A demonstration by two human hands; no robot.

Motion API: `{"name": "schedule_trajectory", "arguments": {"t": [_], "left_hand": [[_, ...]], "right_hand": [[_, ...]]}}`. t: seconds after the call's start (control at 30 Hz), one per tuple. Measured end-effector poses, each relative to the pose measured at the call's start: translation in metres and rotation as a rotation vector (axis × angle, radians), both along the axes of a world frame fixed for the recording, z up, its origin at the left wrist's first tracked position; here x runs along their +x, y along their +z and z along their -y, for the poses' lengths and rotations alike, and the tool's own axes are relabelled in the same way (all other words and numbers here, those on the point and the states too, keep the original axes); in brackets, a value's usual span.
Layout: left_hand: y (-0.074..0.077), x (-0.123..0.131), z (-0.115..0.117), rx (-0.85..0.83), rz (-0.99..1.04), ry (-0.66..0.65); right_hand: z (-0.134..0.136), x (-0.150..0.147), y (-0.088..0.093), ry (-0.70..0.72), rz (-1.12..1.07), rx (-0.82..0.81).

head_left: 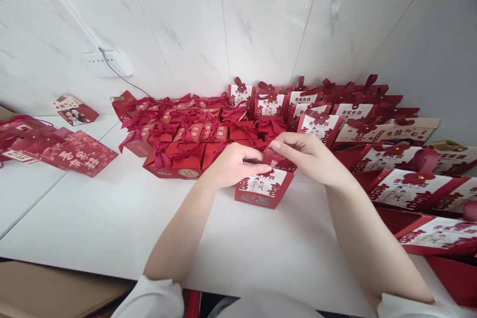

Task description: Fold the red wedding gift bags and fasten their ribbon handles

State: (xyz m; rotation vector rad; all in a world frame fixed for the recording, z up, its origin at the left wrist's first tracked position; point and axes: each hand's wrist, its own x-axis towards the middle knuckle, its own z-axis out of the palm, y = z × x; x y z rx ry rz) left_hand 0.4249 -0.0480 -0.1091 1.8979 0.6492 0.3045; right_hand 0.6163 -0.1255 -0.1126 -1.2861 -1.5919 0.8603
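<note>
A red and white gift box with a printed couple and an oval window stands on the white table in front of me. My left hand pinches its top edge from the left, thumb lying along the front. From the right, my right hand grips the dark red ribbon strap at the box's top between thumb and fingers. Parts of the strap and the top opening are hidden behind my fingers. Just behind my left hand sit red boxes with bows.
Rows of finished-looking gift boxes fill the right side. Flat red packets and a small box lie at left. A wall socket has a grey cable. Brown cardboard is at lower left, below the white table.
</note>
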Motion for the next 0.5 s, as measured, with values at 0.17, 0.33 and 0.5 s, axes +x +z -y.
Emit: {"name": "schedule_trajectory", "arguments": {"t": [0.17,0.33,0.5], "left_hand": [[0.002,-0.005,-0.001,0.039,-0.045,-0.017],[0.020,-0.023,-0.004,0.261,-0.232,-0.058],[0.030,-0.042,-0.009,0.379,-0.322,-0.018]], "right_hand": [[0.006,0.014,0.003,0.034,0.288,-0.036],[0.014,0.023,0.008,0.065,0.425,0.001],[0.016,0.024,0.004,0.158,0.488,-0.002]]}}
